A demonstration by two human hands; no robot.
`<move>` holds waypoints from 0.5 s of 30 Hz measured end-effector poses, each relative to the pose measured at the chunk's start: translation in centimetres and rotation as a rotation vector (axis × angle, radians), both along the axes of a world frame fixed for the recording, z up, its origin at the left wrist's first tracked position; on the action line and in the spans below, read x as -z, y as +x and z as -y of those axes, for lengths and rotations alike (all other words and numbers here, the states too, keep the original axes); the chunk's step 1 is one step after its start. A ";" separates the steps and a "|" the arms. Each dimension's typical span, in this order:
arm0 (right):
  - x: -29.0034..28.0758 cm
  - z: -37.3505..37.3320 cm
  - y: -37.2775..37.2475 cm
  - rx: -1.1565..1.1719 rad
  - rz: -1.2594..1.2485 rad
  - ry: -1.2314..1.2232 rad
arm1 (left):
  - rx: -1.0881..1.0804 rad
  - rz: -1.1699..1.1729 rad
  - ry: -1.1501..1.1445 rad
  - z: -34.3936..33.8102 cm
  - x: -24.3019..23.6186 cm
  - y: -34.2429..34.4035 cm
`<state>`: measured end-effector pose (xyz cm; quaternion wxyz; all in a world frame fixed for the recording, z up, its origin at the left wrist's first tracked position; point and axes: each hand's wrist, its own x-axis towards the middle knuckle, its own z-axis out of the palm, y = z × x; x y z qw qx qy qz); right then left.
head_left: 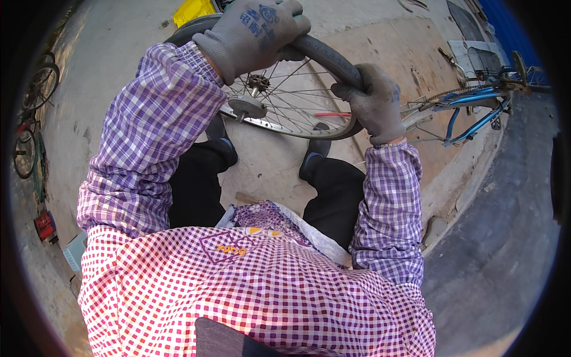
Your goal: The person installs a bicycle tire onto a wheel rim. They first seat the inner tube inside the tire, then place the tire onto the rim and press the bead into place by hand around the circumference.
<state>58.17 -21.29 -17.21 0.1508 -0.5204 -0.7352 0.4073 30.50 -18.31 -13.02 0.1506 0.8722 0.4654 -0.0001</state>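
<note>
Both my hands wear grey work gloves. Ahead of me a spoked bicycle wheel (247,107) is held tilted above the floor, its hub towards me. My left hand (257,37) is closed over the upper part of its black tyre (326,58). Farther right and lower, my right hand (376,102) grips the same tyre, thumb on the near side. Between the hands the tyre bows upward; whether it sits fully in the rim I cannot tell. A thin red strip (333,114) shows by the spokes near my right hand.
A blue bicycle frame (473,113) with a chain lies to the right, near loose tools (452,62). Something yellow (193,11) stands beyond my left hand. Other bicycles (40,83) line the far left, above a red object (45,227). My shoes (315,152) are below the wheel.
</note>
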 end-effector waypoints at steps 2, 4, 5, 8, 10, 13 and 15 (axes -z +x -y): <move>-0.1 0.0 0.0 -0.023 0.023 -0.035 | 0.008 0.000 -0.052 -0.3 0.2 -0.1; 0.0 -0.1 0.1 0.027 0.040 -0.145 | 0.015 -0.008 -0.095 -0.9 0.5 0.0; 0.1 -0.1 0.1 0.042 0.031 -0.190 | 0.015 -0.015 -0.149 -1.3 0.7 0.1; 0.5 0.1 0.4 0.106 0.029 -0.255 | 0.017 0.022 -0.245 -2.5 1.0 0.2; 1.1 0.4 0.5 0.163 -0.146 -0.205 | 0.024 0.132 -0.234 -2.8 1.0 0.2; 1.8 0.8 0.8 0.164 -0.272 -0.283 | 0.029 0.126 -0.237 -3.2 1.2 0.4; 2.1 1.1 1.0 0.141 -0.294 -0.337 | 0.032 0.118 -0.254 -3.3 1.3 0.1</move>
